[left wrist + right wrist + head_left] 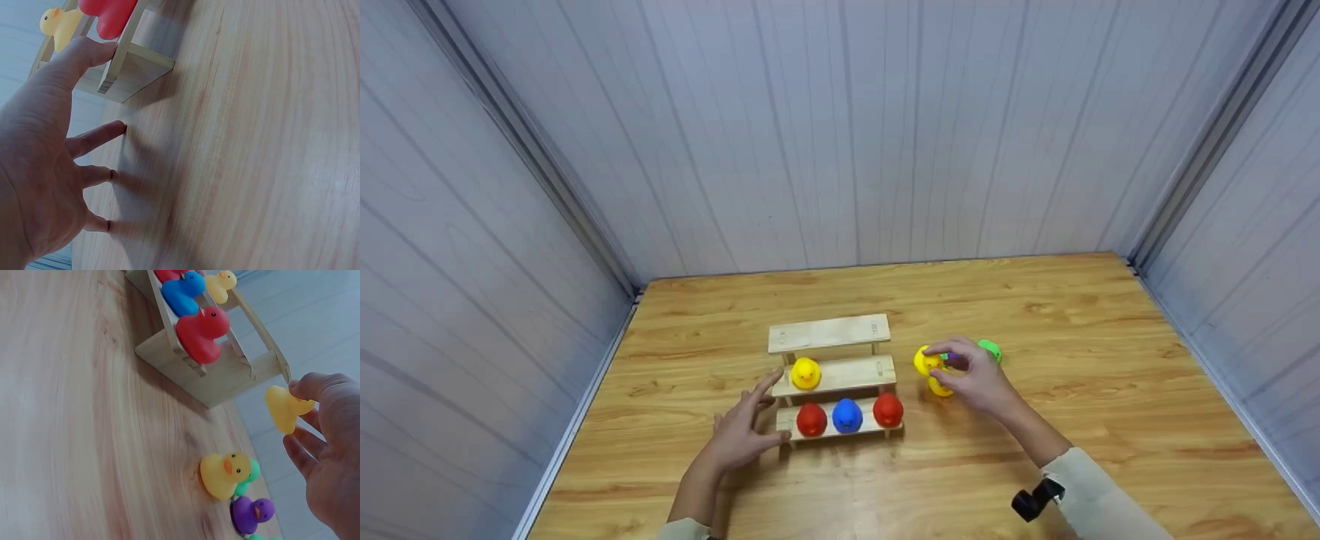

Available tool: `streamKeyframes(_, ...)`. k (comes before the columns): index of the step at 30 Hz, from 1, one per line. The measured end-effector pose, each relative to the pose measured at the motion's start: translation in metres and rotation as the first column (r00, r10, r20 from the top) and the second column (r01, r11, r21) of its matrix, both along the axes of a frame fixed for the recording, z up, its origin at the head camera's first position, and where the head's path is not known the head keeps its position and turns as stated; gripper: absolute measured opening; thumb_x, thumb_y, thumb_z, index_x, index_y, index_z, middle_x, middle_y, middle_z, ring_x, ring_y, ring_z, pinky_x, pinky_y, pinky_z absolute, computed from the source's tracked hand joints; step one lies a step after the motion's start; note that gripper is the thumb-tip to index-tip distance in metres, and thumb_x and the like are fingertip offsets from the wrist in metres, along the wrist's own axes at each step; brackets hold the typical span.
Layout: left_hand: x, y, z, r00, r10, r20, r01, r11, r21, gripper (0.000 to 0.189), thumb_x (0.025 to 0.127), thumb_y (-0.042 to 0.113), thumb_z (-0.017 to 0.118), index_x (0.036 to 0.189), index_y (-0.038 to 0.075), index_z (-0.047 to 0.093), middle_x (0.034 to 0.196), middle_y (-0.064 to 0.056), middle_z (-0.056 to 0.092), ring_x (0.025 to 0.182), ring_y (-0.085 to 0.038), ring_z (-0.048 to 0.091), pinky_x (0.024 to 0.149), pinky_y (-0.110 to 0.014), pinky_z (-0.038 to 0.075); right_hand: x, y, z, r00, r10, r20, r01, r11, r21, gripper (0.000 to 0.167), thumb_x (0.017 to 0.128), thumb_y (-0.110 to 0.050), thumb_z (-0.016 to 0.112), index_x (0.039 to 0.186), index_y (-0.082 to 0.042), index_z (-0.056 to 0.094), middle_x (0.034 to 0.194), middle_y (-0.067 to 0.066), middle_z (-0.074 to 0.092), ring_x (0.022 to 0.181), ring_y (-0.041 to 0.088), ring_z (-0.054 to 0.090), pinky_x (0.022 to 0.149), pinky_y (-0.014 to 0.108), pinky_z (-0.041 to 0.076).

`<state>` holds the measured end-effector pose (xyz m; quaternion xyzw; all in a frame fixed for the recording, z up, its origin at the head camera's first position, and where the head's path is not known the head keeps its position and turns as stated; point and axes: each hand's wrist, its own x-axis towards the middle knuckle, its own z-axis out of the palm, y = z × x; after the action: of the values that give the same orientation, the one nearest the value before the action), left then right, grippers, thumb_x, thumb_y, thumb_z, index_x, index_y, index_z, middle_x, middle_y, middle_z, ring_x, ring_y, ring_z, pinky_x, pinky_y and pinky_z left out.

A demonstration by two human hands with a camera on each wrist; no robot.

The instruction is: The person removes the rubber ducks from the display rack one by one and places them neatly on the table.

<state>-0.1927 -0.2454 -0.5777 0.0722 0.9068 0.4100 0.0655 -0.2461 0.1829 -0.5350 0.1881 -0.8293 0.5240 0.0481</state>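
My right hand [981,381] pinches a yellow rubber duck [280,408] between thumb and fingers, raised to the right of a three-step wooden stand [829,333]. At the stand's left end is my left hand [737,436], fingers spread, its thumb against the end of the lowest step. That step carries a red duck [811,420], a blue duck [847,416] and another red duck [889,410]. A yellow duck [805,373] sits at the left of the middle step. Under my right hand, another yellow duck [221,478] stands on the table.
Close behind the yellow duck on the table [1057,337] are a purple duck [247,515] and green ducks, one [990,349] showing past my right hand. Pale panel walls [877,135] enclose the back and both sides. A black device [1037,499] is strapped at the right sleeve.
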Motion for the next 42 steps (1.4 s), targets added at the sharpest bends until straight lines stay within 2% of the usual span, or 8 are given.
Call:
streamKeyframes(2, 0.000, 0.000, 0.000, 1.000, 0.000, 0.000, 0.000, 1.000, 0.002, 0.104, 0.089, 0.037, 0.093, 0.176, 0.040, 0.036, 0.164, -0.023, 0.064, 0.169, -0.068, 0.017, 0.122, -0.099, -0.007, 0.000, 0.005, -0.001, 1.000, -0.015, -0.012, 0.015, 1.000, 0.007, 0.027, 0.097, 0.002, 0.083, 0.123, -0.006, 0.082, 0.135, 0.019, 0.079, 0.121, 0.016, 0.074, 0.109, 0.042, 0.066)
streamKeyframes(6, 0.001, 0.001, 0.001, 1.000, 0.000, 0.002, 0.000, 1.000, 0.007, 0.104, 0.089, 0.036, 0.093, 0.176, 0.041, 0.036, 0.164, -0.024, 0.063, 0.169, -0.068, 0.016, 0.123, -0.098, -0.008, -0.001, 0.017, -0.004, 0.999, -0.029, -0.041, 0.029, 1.000, 0.001, 0.027, 0.096, 0.005, 0.084, 0.122, -0.002, 0.082, 0.131, 0.023, 0.079, 0.114, 0.023, 0.078, 0.102, 0.035, 0.068)
streamKeyframes(9, 0.001, 0.001, 0.000, 1.000, 0.000, 0.003, 0.000, 1.000, 0.007, 0.105, 0.088, 0.036, 0.093, 0.176, 0.041, 0.036, 0.164, -0.024, 0.063, 0.169, -0.068, 0.016, 0.123, -0.098, -0.009, 0.000, 0.024, -0.006, 0.998, -0.042, -0.037, 0.042, 0.999, -0.011, 0.028, 0.095, 0.006, 0.083, 0.123, 0.000, 0.081, 0.131, 0.025, 0.077, 0.111, 0.015, 0.077, 0.100, 0.030, 0.068)
streamKeyframes(15, 0.000, 0.000, 0.002, 1.000, 0.000, 0.005, 0.000, 1.000, 0.007, 0.104, 0.089, 0.036, 0.093, 0.176, 0.041, 0.036, 0.165, -0.024, 0.062, 0.169, -0.068, 0.017, 0.123, -0.098, -0.009, 0.002, 0.036, -0.009, 0.997, -0.072, -0.021, 0.072, 0.997, 0.004, 0.030, 0.095, 0.006, 0.084, 0.124, -0.004, 0.083, 0.133, 0.022, 0.078, 0.117, -0.002, 0.069, 0.105, 0.043, 0.068)
streamKeyframes(19, 0.000, -0.001, 0.002, 1.000, 0.003, 0.011, -0.003, 1.000, 0.013, 0.104, 0.089, 0.036, 0.093, 0.176, 0.043, 0.036, 0.165, -0.024, 0.062, 0.169, -0.068, 0.017, 0.123, -0.098, -0.009, 0.002, 0.044, -0.010, 0.996, -0.086, -0.023, 0.086, 0.996, 0.027, 0.030, 0.096, 0.004, 0.084, 0.124, -0.006, 0.083, 0.128, 0.017, 0.078, 0.117, -0.002, 0.068, 0.107, 0.052, 0.066)
streamKeyframes(28, 0.001, 0.001, 0.000, 1.000, 0.008, 0.017, -0.008, 1.000, 0.024, 0.103, 0.090, 0.037, 0.093, 0.175, 0.045, 0.036, 0.164, -0.023, 0.063, 0.169, -0.068, 0.015, 0.122, -0.099, -0.008, 0.005, 0.059, -0.013, 0.994, -0.104, -0.016, 0.105, 0.992, 0.063, 0.027, 0.098, 0.001, 0.083, 0.124, -0.008, 0.083, 0.126, 0.014, 0.079, 0.119, 0.015, 0.073, 0.107, 0.050, 0.067)
streamKeyframes(33, 0.000, 0.002, 0.001, 1.000, 0.012, 0.016, -0.012, 1.000, 0.023, 0.104, 0.089, 0.035, 0.093, 0.175, 0.045, 0.036, 0.164, -0.024, 0.063, 0.169, -0.068, 0.016, 0.123, -0.098, -0.009, 0.006, 0.064, -0.016, 0.993, -0.117, -0.011, 0.118, 0.992, 0.055, 0.026, 0.098, 0.001, 0.083, 0.123, -0.007, 0.083, 0.128, 0.016, 0.078, 0.119, 0.008, 0.071, 0.107, 0.051, 0.066)
streamKeyframes(42, 0.000, 0.003, 0.003, 1.000, 0.007, 0.018, -0.007, 1.000, 0.026, 0.103, 0.089, 0.036, 0.093, 0.175, 0.046, 0.037, 0.166, -0.024, 0.061, 0.169, -0.068, 0.014, 0.123, -0.098, -0.010, 0.011, 0.066, -0.030, 0.989, -0.140, 0.048, 0.140, 0.990, 0.015, 0.026, 0.097, 0.006, 0.082, 0.120, -0.005, 0.083, 0.127, 0.017, 0.078, 0.117, -0.004, 0.067, 0.109, 0.045, 0.067)
